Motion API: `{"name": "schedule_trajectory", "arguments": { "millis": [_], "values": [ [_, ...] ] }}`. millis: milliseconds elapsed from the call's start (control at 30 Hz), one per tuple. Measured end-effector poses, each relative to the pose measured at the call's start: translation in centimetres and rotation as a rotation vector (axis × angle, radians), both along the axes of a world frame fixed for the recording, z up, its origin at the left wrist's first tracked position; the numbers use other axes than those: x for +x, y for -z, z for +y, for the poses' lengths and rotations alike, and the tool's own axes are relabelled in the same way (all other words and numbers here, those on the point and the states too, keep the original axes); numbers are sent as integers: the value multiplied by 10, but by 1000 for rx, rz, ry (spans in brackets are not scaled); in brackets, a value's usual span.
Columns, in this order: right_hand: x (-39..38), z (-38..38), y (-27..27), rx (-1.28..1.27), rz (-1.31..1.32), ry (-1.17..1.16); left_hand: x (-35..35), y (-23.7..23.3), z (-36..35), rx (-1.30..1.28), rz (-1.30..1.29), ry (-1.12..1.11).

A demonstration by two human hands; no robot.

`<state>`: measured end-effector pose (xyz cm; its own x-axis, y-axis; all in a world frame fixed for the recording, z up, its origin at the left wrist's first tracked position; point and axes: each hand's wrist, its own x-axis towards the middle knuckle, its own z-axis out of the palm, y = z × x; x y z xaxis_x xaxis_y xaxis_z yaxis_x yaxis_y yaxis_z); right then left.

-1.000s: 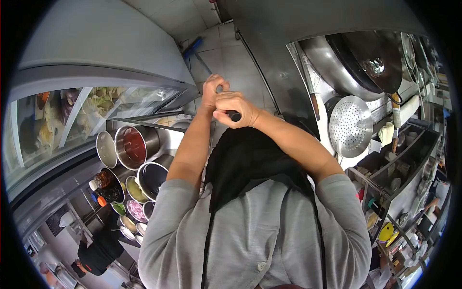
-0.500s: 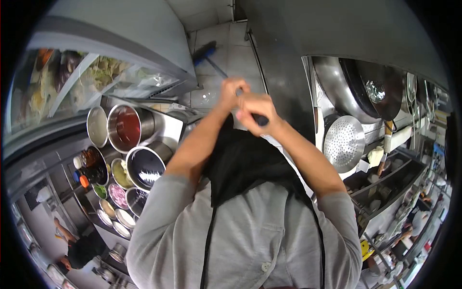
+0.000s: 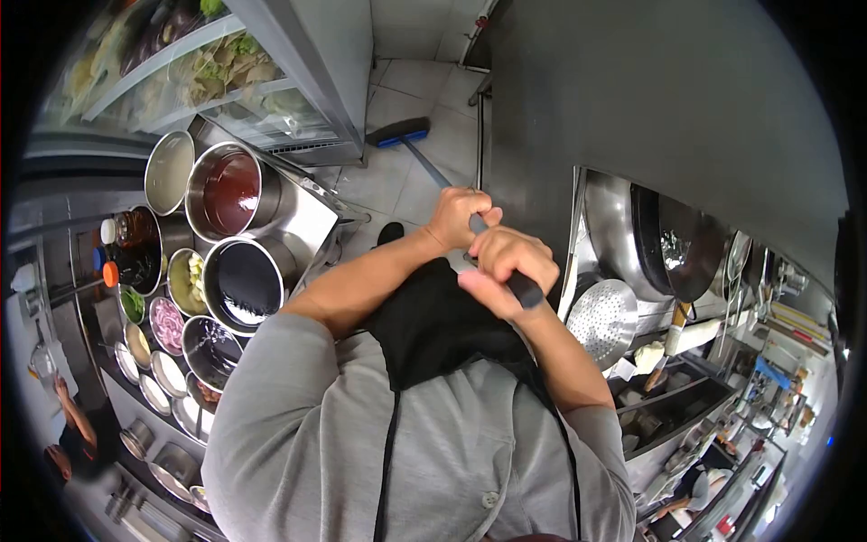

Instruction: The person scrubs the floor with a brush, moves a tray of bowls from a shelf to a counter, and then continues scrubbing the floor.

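Note:
A broom [image 3: 399, 133] with a dark head and blue bristles rests on the tiled floor at the upper middle, its grey handle slanting down to the right. My left hand [image 3: 459, 219] is closed round the handle. Closer to my body, my right hand [image 3: 513, 264] grips the handle near its black end, which sticks out below the fingers. The two hands are close together in front of my black apron [image 3: 433, 316].
Steel pots [image 3: 237, 191] of liquids and bowls of chopped food line the left counter, beneath a glass-door fridge [image 3: 352, 81]. Pans and a perforated skimmer [image 3: 603, 321] are at right, beside a large metal panel [image 3: 650, 99]. Other people appear at both lower edges.
The view has shifted. Both hands have moved right and slightly down in the picture, still on the handle. The broom head now appears lower and slightly further right, nearer the fridge's foot.

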<state>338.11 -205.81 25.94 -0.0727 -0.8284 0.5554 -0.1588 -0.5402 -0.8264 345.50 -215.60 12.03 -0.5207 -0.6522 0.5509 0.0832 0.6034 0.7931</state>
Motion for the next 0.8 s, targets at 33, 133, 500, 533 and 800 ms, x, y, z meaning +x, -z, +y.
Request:
{"name": "schedule_trajectory", "arguments": {
  "millis": [33,133,500,533,800],
  "values": [
    [-2,-1,15,72,3,50,-3,14,-5,-19,-8,35],
    [-15,-28,53,45,31,255,-23,44,-55,-27,-92,108],
    [-10,34,16,157,207,342,-31,19,9,32,-78,302],
    [-10,45,1,70,166,311,-34,17,26,66,-56,326],
    [-7,19,75,88,88,473,-48,66,-31,-30,-111,528]
  ]
}}
